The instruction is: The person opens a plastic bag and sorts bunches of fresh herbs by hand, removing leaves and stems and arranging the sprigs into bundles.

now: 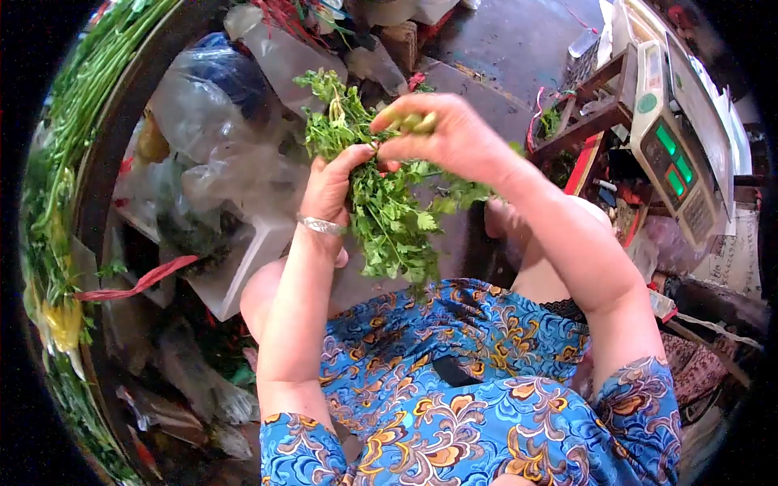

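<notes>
A bunch of leafy green herbs (393,219), like cilantro or parsley, is gripped in my left hand (331,185), its leaves hanging down over my lap. My left thumb presses on the bunch, and a silvery bracelet (322,224) circles that wrist. Close to the thumb, my right hand (442,134) is closed in a pinch at the bunch's upper part. Yellow-green rounded shapes (415,123) show at its curled fingers; I cannot tell what they are. What the right fingertips pinch is too small to make out.
A digital scale (677,154) with green lit displays stands at the right beside a wooden rack (592,113). Clear plastic bags (235,178) pile up on the left, near a red ribbon (138,280). Long-stemmed greens (89,105) line the far left edge.
</notes>
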The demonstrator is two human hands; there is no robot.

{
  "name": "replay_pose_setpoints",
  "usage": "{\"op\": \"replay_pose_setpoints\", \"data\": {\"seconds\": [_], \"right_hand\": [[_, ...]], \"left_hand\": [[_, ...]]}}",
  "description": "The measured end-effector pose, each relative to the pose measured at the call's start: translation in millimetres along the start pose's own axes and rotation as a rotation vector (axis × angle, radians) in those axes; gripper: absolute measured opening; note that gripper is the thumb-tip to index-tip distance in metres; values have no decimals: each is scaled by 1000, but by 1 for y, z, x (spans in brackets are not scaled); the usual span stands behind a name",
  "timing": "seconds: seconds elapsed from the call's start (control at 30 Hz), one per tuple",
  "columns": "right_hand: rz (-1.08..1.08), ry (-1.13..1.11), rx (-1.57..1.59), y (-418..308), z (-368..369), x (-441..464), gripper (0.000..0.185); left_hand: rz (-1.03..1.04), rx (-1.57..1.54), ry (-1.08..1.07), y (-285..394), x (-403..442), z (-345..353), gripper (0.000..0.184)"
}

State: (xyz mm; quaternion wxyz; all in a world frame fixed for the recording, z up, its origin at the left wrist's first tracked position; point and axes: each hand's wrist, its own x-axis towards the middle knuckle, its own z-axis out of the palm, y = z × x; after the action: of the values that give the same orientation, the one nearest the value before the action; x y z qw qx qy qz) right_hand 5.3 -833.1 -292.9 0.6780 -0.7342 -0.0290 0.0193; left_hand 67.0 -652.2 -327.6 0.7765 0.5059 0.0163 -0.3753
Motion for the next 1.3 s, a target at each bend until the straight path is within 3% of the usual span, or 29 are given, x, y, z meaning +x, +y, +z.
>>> {"op": "replay_pose_setpoints", "data": {"seconds": [0.03,0.13,0.17,0.33,0.43,0.5,0.6,0.7,0.77,0.93,1.1,1.3], "right_hand": [[-107,17,-83,9,11,1,18],[96,23,100,11,10,6,13],[-32,96,147,10,6,7,13],[-177,344,90,3,-49,6,23],[-20,354,178,6,-65,0,20],[100,396,43,8,-54,-2,19],[156,217,-82,17,-36,1,25],[338,40,-9,23,-20,4,22],[375,46,136,31,-20,8,19],[251,330,260,19,-36,11,14],[116,552,240,24,-64,16,17],[62,630,151,16,-83,9,13]], "left_hand": [[39,7,62,-1,-1,5,21],[57,31,-50,1,-5,8,24],[49,28,-36,4,-7,13,24],[68,27,-33,6,-4,0,20],[96,49,-36,10,-10,-1,21],[133,26,-10,12,-15,4,21],[107,39,-30,13,-11,-3,18],[97,13,-34,15,-13,0,17],[148,40,-57,16,-14,3,17],[100,64,-30,14,-15,2,23],[56,157,-95,10,-16,-5,14],[174,75,177,16,-14,-27,13]]}}
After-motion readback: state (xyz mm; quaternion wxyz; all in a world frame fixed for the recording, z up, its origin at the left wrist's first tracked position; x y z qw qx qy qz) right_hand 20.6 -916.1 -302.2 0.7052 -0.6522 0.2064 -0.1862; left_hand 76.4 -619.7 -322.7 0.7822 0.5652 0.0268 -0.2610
